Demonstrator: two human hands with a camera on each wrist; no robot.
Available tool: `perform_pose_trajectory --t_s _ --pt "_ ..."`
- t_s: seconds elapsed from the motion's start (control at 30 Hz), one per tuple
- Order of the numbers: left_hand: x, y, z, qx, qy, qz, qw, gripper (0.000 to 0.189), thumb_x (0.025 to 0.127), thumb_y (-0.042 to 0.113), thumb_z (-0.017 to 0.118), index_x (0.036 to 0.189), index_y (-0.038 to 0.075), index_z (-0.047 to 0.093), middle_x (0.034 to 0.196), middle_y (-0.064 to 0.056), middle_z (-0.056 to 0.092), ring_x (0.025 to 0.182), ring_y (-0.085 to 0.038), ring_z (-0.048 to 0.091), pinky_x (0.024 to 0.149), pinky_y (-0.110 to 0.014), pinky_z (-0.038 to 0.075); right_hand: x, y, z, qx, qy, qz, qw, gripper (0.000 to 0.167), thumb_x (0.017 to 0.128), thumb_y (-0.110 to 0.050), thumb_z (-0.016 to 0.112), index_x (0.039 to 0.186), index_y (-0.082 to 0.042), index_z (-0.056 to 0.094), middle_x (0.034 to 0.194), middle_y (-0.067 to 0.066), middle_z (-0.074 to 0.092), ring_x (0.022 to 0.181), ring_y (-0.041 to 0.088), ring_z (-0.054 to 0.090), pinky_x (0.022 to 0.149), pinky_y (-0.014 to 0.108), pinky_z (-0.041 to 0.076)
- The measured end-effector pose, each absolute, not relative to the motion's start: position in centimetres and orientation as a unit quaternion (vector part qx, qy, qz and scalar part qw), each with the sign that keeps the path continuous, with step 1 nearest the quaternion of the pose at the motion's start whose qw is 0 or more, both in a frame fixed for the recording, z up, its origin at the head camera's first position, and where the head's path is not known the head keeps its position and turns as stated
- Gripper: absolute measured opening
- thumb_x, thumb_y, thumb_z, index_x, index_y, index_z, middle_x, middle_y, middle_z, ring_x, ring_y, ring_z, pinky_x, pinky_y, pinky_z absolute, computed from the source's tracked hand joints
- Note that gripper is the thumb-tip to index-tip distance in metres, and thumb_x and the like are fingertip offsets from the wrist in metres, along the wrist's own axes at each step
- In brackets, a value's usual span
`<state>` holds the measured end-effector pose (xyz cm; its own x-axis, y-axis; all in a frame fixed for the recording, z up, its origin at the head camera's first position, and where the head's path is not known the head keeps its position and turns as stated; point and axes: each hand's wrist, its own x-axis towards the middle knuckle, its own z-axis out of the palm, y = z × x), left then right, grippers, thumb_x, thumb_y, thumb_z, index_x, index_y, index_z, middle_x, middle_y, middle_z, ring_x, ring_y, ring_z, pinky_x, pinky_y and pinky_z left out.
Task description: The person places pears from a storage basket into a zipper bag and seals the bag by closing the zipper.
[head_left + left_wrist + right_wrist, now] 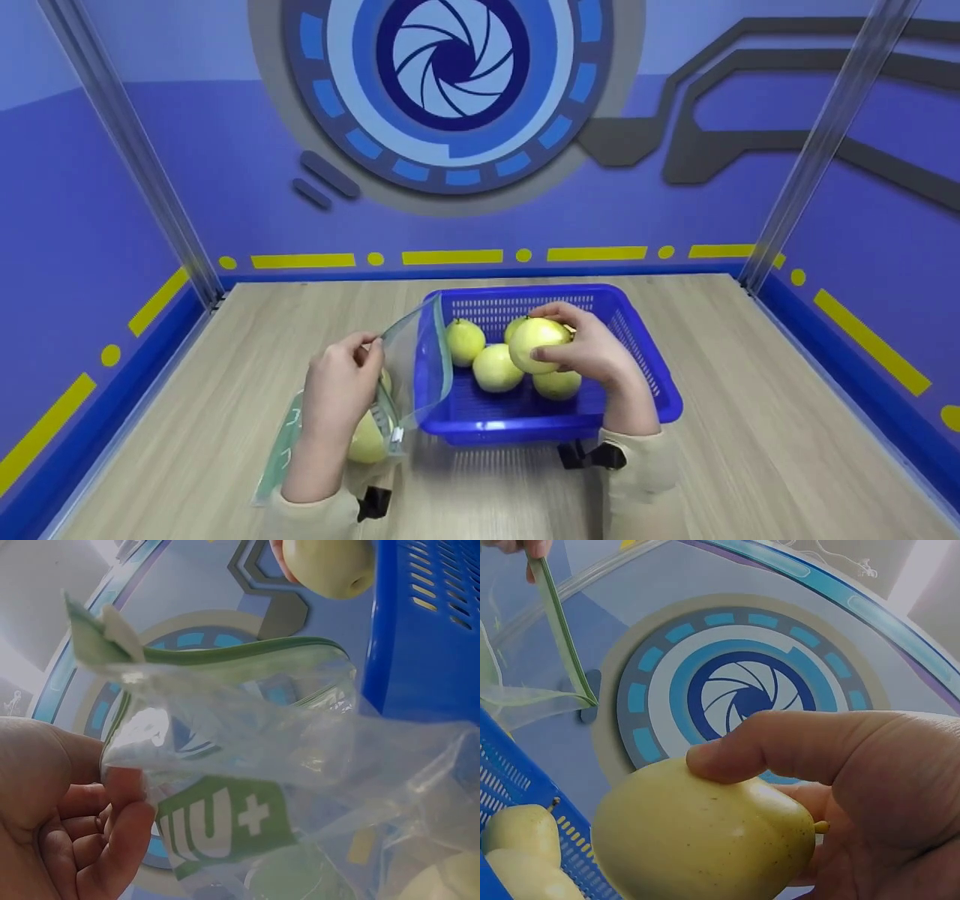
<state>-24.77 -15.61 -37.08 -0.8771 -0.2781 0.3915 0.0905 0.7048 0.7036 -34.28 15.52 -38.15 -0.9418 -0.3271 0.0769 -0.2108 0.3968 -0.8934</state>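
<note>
My right hand [589,349] grips a yellow-green pear [537,345] above the blue basket; its stem points toward my palm in the right wrist view. With thumb and fingertips my left hand [341,386] pinches the edge of a clear zip bag [247,757] that has green print and a green zip strip. The bag's mouth gapes toward the basket, its rim overlapping the basket's left side in the head view. Inside the bag lies a pear [367,441], partly hidden by the left wrist.
A blue plastic basket [525,429] with slotted walls stands on the wooden table [757,420]. Several pears [497,369] lie in it, some behind the right hand. Blue printed panels [450,225] wall the table at the back and sides.
</note>
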Motion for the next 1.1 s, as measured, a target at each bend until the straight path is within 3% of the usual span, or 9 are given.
perform_pose_trajectory --t_s 0.27,0.57,0.9,1.1 --pt "-24.9 -15.7 -37.2 0.052 -0.889 -0.382 0.246 0.023 0.098 0.012 0.061 0.106 -0.002 0.077 0.066 -0.003 0.059 0.057 -0.012 0.047 0.055 -0.026 0.039 -33.8 14.0 -37.9 -0.182 0.814 -0.549 0.048 0.054 0.080 -0.010 0.082 0.131 -0.012 0.065 0.130 0.017 0.063 0.100 0.026 0.062 0.067 0.032 0.059" --pt "-24.7 -15.7 -37.0 0.052 -0.890 -0.385 0.241 0.024 0.098 0.013 0.061 0.107 -0.002 0.077 0.067 -0.003 0.059 0.056 -0.012 0.046 0.055 -0.026 0.039 -33.3 12.2 -37.7 -0.221 0.795 -0.563 0.049 0.053 0.082 -0.010 0.081 0.132 -0.009 0.063 0.132 0.017 0.062 0.104 0.027 0.060 0.075 0.032 0.058" --pt "-24.7 -15.7 -37.0 0.054 -0.890 -0.385 0.236 0.024 0.099 0.013 0.061 0.108 -0.003 0.076 0.067 -0.003 0.059 0.057 -0.012 0.046 0.054 -0.026 0.038 -33.0 10.3 -37.9 -0.239 0.758 -0.603 0.065 0.057 0.081 -0.007 0.081 0.134 -0.006 0.061 0.132 0.017 0.062 0.102 0.024 0.061 0.070 0.033 0.060" --pt "-24.8 -15.6 -37.1 0.058 -0.891 -0.382 0.240 0.024 0.098 0.013 0.061 0.108 -0.002 0.077 0.066 -0.003 0.059 0.055 -0.012 0.046 0.054 -0.027 0.038 -32.5 8.9 -38.2 -0.256 0.750 -0.607 0.061 0.056 0.081 -0.010 0.082 0.133 -0.006 0.062 0.134 0.016 0.063 0.105 0.024 0.062 0.078 0.034 0.060"
